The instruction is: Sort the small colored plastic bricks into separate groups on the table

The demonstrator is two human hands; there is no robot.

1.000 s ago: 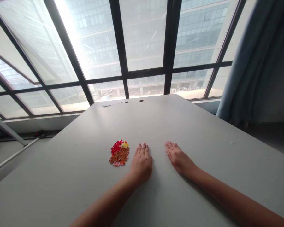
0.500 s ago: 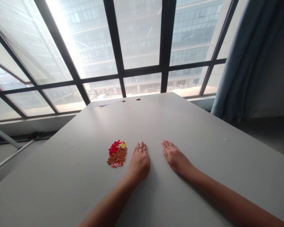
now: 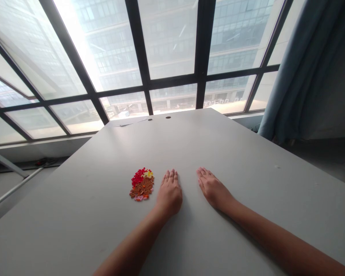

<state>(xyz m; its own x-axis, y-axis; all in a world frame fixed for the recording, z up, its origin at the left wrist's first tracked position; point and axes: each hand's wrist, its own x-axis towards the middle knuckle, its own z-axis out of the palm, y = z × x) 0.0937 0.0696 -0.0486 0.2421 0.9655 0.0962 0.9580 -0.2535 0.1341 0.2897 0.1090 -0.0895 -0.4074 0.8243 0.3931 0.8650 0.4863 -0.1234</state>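
A small heap of building bricks (image 3: 142, 184) lies on the white table (image 3: 218, 237), red at the back, yellow at the back right, brown through the middle, orange and pink along the front. My left hand (image 3: 170, 193) rests palm down just right of the heap, apart from it, with its fingers stretched forward. To the right, across a gap of bare tabletop, my right hand (image 3: 212, 188) lies flat with its fingers pointing forward and left. Neither hand holds anything that shows; the undersides of both are hidden.
Two round holes, a left one (image 3: 150, 120) and a right one (image 3: 168, 117), pierce the tabletop near its far edge. Beyond stand large dark-framed windows (image 3: 172, 78). A blue curtain (image 3: 293, 76) hangs at the right, and a white metal bar (image 3: 15, 189) runs beside the table's left.
The whole view has shifted slightly, with the table and hands a little higher in the picture. Both hands and the brick heap keep their places on the table.
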